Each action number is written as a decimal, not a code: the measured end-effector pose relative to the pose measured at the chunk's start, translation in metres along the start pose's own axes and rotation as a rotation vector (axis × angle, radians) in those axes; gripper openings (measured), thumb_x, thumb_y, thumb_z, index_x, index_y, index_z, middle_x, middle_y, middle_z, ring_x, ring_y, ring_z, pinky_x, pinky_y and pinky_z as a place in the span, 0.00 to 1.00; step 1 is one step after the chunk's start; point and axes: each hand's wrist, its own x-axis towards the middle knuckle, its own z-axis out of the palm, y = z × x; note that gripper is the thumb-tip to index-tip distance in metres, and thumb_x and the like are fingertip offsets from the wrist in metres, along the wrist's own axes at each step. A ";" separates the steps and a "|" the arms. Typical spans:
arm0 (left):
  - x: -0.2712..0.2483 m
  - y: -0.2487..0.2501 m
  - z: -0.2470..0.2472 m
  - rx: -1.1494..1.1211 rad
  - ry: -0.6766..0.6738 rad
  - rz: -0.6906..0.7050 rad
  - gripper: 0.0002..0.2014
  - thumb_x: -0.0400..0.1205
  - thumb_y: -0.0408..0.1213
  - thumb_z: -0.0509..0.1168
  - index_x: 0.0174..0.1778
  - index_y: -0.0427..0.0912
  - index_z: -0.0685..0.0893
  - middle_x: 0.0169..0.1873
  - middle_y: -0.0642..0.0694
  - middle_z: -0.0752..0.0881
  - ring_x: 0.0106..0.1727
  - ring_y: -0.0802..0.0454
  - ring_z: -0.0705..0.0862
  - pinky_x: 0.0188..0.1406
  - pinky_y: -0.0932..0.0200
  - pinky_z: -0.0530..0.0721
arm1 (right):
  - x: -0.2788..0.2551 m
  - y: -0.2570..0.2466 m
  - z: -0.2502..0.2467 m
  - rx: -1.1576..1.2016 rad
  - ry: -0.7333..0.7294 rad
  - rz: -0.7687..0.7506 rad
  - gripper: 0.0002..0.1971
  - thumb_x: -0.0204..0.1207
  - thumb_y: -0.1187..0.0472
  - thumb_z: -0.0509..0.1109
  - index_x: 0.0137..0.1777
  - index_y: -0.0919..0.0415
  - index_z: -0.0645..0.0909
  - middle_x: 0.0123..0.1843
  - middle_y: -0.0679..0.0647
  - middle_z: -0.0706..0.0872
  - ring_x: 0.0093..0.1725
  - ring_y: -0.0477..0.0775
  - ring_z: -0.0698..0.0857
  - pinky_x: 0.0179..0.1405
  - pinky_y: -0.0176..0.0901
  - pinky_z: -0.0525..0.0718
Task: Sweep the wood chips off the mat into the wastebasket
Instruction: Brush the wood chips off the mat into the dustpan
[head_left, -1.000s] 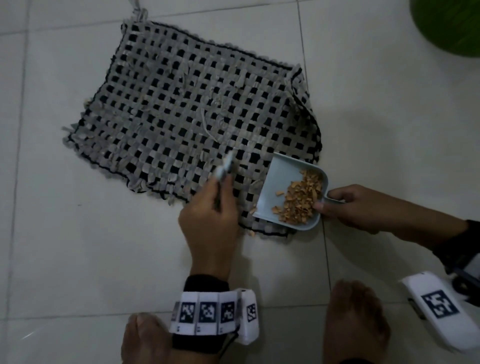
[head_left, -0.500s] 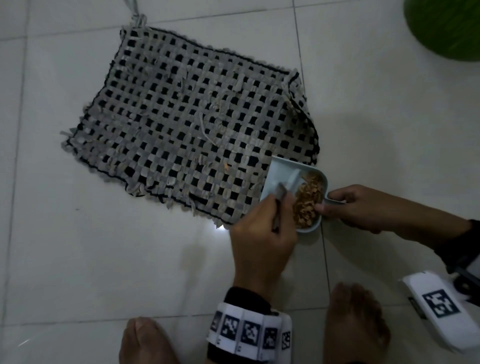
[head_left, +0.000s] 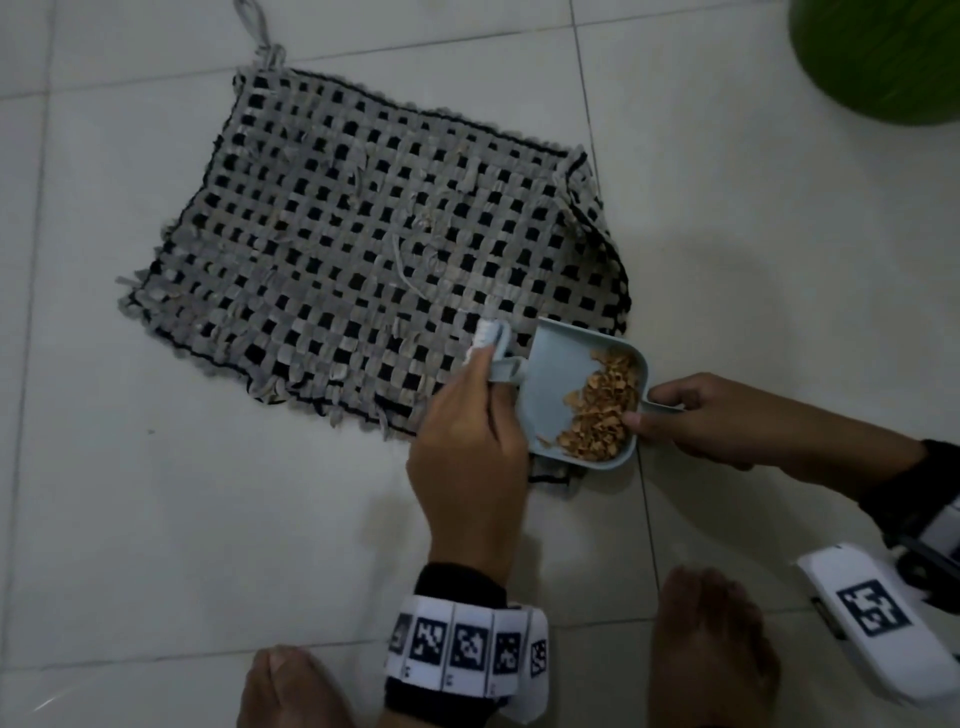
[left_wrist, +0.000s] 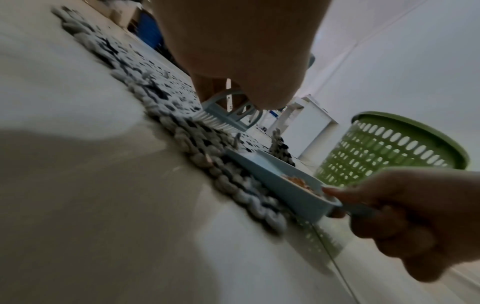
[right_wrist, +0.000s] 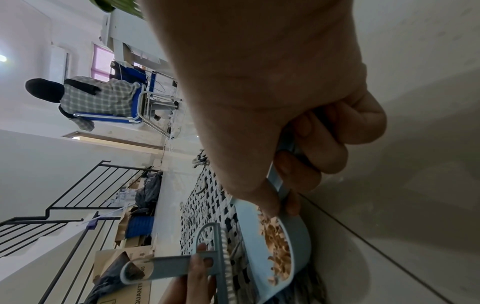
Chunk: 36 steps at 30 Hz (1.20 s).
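A grey and black woven mat (head_left: 363, 249) lies on the tiled floor. On its near right corner rests a pale blue dustpan (head_left: 571, 384) with a heap of wood chips (head_left: 602, 410) at its back end. My right hand (head_left: 691, 415) grips the dustpan's handle (right_wrist: 279, 181). My left hand (head_left: 467, 441) holds a small blue brush (head_left: 493, 353); its white bristles (left_wrist: 213, 120) touch the mat just left of the pan's mouth. The green wastebasket (left_wrist: 389, 150) stands on the floor beyond the pan, and only its edge (head_left: 878, 57) shows in the head view.
My bare feet (head_left: 711, 649) are on the tiles at the near edge. In the right wrist view a person (right_wrist: 91, 96) sits on a blue chair far off, with a stair railing (right_wrist: 64, 205) and cardboard boxes (right_wrist: 124, 259) beyond the mat.
The left hand swept the brush right into the dustpan, then drew it back left to the pan's mouth. The chips now sit further back in the pan.
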 end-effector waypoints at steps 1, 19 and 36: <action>-0.004 0.005 0.002 -0.006 -0.013 0.016 0.14 0.88 0.37 0.63 0.68 0.42 0.86 0.50 0.48 0.92 0.45 0.54 0.87 0.40 0.76 0.72 | 0.000 0.000 0.000 0.002 -0.002 0.001 0.16 0.75 0.39 0.69 0.44 0.50 0.88 0.22 0.51 0.70 0.19 0.47 0.63 0.17 0.35 0.60; -0.007 0.009 0.004 -0.175 0.119 0.034 0.10 0.86 0.37 0.69 0.44 0.34 0.91 0.31 0.46 0.88 0.28 0.62 0.75 0.29 0.78 0.66 | 0.004 0.003 0.001 0.044 -0.021 -0.014 0.16 0.77 0.40 0.69 0.45 0.52 0.89 0.21 0.50 0.70 0.18 0.47 0.62 0.19 0.38 0.58; -0.002 0.027 0.006 -0.255 0.013 0.077 0.12 0.87 0.40 0.67 0.36 0.45 0.85 0.25 0.56 0.79 0.22 0.61 0.72 0.23 0.75 0.66 | 0.003 0.003 0.002 0.019 -0.007 -0.031 0.14 0.77 0.40 0.68 0.41 0.48 0.87 0.23 0.50 0.73 0.18 0.46 0.66 0.18 0.36 0.62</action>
